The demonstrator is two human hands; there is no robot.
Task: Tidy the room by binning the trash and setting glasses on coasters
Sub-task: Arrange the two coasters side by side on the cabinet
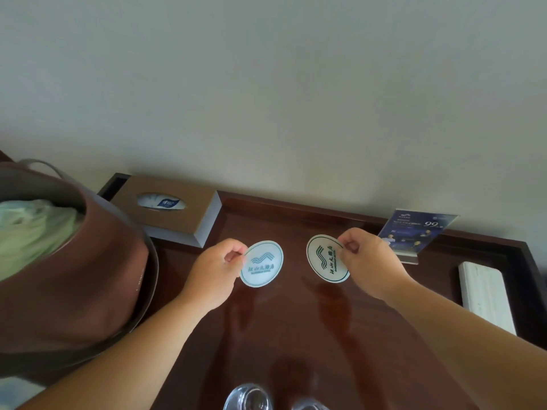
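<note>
Here we pinch a round white paper coaster (262, 264) by its edge between the thumb and curled fingers of our left hand (217, 267). Our right hand (365, 261) grips a second, green-ringed white coaster (325, 258) likewise, apart from the first, over the glossy dark wooden table (296, 335). Each coaster bears a green wave logo and Chinese characters. Nearer us than both grips stand two clear glasses (248, 398). Left of the left grip, a brown round bin (88, 276) holds a pale green bag (32, 229). Right of the right grip, a blue card (414, 232) reads "99".
</note>
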